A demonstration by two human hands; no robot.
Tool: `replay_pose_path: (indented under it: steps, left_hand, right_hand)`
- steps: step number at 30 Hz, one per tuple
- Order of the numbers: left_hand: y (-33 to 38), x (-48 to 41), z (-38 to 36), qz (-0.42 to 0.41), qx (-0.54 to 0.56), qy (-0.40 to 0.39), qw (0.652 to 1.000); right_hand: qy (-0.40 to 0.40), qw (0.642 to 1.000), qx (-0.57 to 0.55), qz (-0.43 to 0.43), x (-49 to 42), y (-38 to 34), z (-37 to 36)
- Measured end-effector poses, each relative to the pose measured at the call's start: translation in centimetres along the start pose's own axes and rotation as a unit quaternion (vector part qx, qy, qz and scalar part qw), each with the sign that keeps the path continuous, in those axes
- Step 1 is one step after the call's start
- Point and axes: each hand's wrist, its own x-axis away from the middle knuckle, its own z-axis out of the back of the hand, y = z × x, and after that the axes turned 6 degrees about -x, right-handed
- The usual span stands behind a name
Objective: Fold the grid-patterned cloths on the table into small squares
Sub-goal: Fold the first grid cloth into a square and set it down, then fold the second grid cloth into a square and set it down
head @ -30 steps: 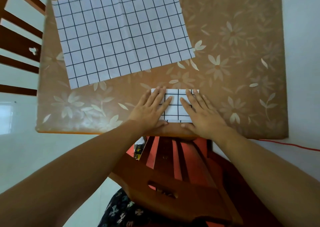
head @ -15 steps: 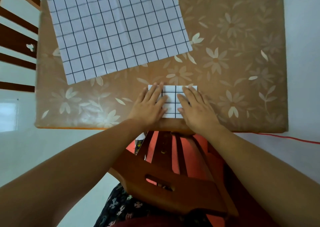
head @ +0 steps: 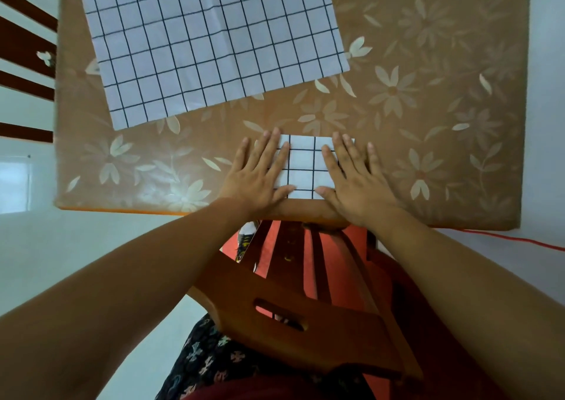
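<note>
A small folded white cloth with a black grid (head: 304,167) lies near the table's front edge. My left hand (head: 260,173) lies flat on its left side, fingers straight and spread. My right hand (head: 354,176) presses flat on its right side, covering that edge. A large white grid-patterned cloth (head: 208,41) is spread open and flat at the far left of the table, its top cut off by the frame.
The table (head: 428,100) wears a brown cover with pale flowers. A wooden chair (head: 305,314) stands between me and the front edge. Dark wooden slats (head: 27,48) show at the far left. A red cable (head: 519,240) runs along the floor at right.
Both hands have slid apart across the folded cloth, left hand leftward and right hand rightward, baring more of its middle. The view has shifted slightly toward the table.
</note>
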Motion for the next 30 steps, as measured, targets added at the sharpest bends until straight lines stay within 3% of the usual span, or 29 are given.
replay_pose_path:
  steps: [4, 9, 17, 22, 30]
  left_hand:
    - [-0.6, 0.4, 0.7, 0.003, 0.005, -0.021, 1.0]
    - [0.6, -0.8, 0.4, -0.031, 0.023, 0.057, 0.998]
    - [0.6, -1.1, -0.4, -0.016, -0.008, 0.015, 1.0]
    - [0.3, -0.9, 1.7, -0.002, -0.033, -0.043, 0.999]
    - [-3.0, 2.8, 10.9, 0.039, 0.125, -0.095, 0.987]
  right_hand:
    - [0.012, 1.0, -0.014, -0.02, -0.2, -0.6, 0.5]
    - [0.05, 0.998, -0.024, 0.004, -1.7, -2.1, 0.2]
    - [0.02, 0.999, -0.027, -0.014, -1.5, -1.9, -0.7]
    - [-0.044, 0.998, -0.04, -0.037, -1.3, -2.3, 1.8]
    - [-0.05, 0.987, -0.154, 0.0, 0.9, -2.0, 12.1]
